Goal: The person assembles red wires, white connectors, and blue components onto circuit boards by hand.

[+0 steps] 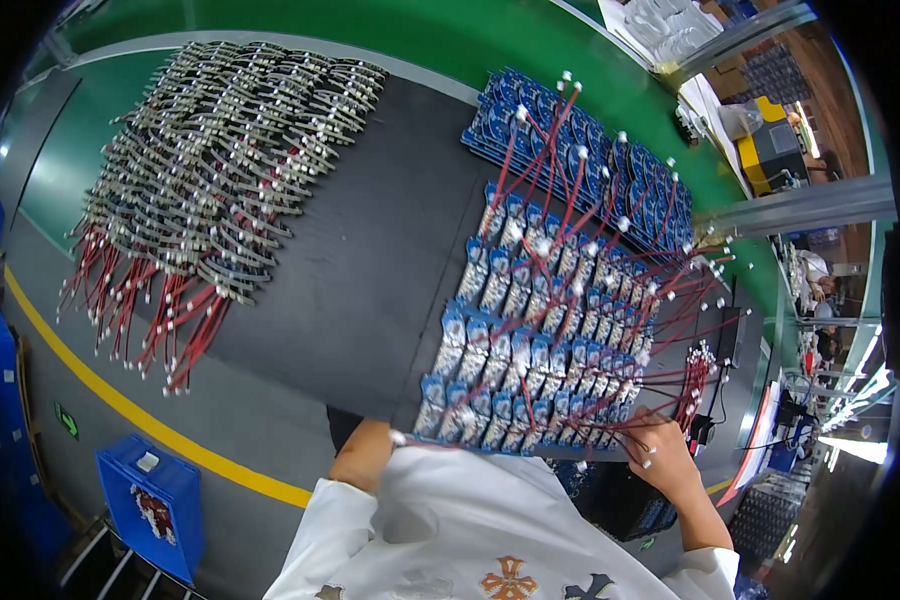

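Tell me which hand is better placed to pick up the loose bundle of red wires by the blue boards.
Right. The right hand rests at the near right corner of the blue boards, just beside the red wire bundle. The left hand sits at the far corner.

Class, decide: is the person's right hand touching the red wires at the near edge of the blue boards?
Touching. The head view shows the right hand with fingers among the red wires, no gap visible.

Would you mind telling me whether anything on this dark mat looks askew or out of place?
Nothing looks damaged or spilled. The small blue circuit boards lie in tidy overlapping rows, though their red wires cross loosely. The grey metal parts sit in a neat batch. The right hand rests at the boards' near edge.
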Available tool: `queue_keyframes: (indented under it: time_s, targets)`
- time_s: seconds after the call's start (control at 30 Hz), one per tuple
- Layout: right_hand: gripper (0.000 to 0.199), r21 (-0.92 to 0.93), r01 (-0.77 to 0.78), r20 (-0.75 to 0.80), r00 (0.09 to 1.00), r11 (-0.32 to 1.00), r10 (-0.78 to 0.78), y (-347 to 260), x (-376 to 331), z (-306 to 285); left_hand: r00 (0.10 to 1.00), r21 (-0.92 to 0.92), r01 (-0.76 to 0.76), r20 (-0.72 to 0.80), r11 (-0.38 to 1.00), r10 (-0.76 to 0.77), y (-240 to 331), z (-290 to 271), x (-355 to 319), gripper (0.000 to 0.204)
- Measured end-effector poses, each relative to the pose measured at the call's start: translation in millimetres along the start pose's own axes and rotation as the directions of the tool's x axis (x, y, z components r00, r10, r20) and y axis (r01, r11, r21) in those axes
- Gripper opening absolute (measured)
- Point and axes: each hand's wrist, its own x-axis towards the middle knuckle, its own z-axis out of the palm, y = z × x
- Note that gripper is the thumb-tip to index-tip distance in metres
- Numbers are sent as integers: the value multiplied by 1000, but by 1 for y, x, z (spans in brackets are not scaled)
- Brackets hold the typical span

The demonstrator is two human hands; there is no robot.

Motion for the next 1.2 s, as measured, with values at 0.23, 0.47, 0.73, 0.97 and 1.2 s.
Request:
queue_keyframes:
  time_s: [0.23, 0.47, 0.73, 0.97, 1.2]
  targets:
    - [11, -54, -58, 43, 997, 997, 60, -5, -8, -2, 982, -171, -135, 105, 976, 154, -1, 1, 22, 29]
    - [14, -45, -137, 90, 986, 990, 141, 0, -7, 5, 903, -361, -318, 165, 876, 396, 17, 21, -5, 30]
    - [6, 7, -64, -200, 978, 998, 64, 4, -12, 17, 870, -322, -341, 248, 883, 427, -154, -3, -168, 30]
    - [5, 240, -73, -122, 987, 968, 104, 20, -18, 13, 861, -240, -343, 306, 908, 406, -65, 8, -86, 31]
    - [10, 24, -38, -102, 994, 999, 41, 15, -13, 10, 805, -473, 303, 592, 827, 43, -64, -118, -93, 28]
